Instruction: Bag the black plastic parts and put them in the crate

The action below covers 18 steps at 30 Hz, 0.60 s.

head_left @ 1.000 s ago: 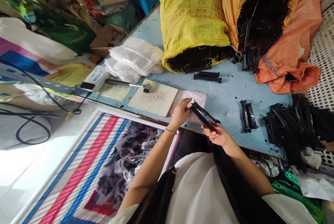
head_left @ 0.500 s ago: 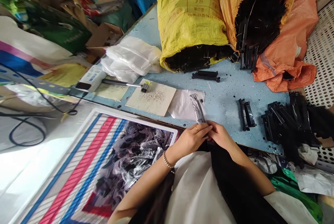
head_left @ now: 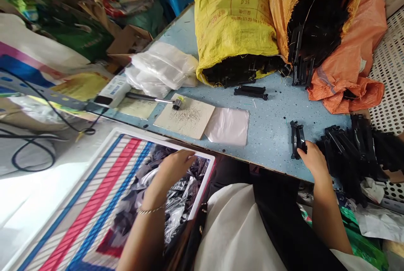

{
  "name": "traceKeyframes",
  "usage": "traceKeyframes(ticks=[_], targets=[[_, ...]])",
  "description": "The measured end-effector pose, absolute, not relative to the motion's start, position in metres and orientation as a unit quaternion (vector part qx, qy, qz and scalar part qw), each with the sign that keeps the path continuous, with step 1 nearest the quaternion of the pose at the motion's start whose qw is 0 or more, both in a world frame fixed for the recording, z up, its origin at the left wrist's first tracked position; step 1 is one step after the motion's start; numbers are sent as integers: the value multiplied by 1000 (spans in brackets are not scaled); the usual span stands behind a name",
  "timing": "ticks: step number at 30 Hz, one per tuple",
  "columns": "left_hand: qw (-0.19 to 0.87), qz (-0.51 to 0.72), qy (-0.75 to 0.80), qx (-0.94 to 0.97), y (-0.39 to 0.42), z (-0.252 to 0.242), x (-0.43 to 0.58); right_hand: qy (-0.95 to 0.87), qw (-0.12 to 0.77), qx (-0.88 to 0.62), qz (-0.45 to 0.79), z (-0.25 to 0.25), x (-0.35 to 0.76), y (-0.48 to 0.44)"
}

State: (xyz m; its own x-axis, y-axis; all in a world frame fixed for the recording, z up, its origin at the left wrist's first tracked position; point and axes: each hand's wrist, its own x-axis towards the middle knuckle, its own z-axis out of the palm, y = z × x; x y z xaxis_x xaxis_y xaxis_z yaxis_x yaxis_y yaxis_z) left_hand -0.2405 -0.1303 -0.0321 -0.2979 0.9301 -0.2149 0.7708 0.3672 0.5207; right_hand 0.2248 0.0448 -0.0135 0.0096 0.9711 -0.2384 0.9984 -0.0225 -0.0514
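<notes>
My left hand (head_left: 176, 166) is over the striped woven bag (head_left: 104, 191), above a heap of black parts in clear plastic wrapping (head_left: 181, 195). Its fingers point right, loosely stretched, with nothing visible in them. On the right of the blue table, my right hand (head_left: 314, 160) has its thumb and fingers at the near end of a pair of black plastic parts (head_left: 296, 136), gripping them where they lie. Its fingertips are partly hidden. A stack of clear plastic bags (head_left: 229, 126) lies flat near the table's front edge.
Beside the bags, a small brush-like tool (head_left: 151, 98) rests on a board (head_left: 184, 117) strewn with crumbs. A yellow sack (head_left: 233, 18) and an orange sack (head_left: 279, 6) of black parts stand behind. More black parts (head_left: 350, 149) are piled at right.
Both hands were together at the table edge on a plastic-wrapped part. They have moved apart: the left to the woven bag, without that part visible, the right to the pair of black parts.
</notes>
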Motion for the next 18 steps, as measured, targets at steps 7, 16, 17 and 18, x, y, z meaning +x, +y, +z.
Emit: traceKeyframes(ticks=[7,16,17,18], targets=[[137,243,757,590,-2,-44,-108,703,-100,652,-266,-19,191,37],[368,424,724,401,15,-60,-151,454,-289,494,-683,-16,135,18],[401,443,708,376,15,-61,-153,429,-284,473,-715,-14,128,18],[427,458,695,353,14,-62,-154,404,-277,455,-744,-14,122,17]])
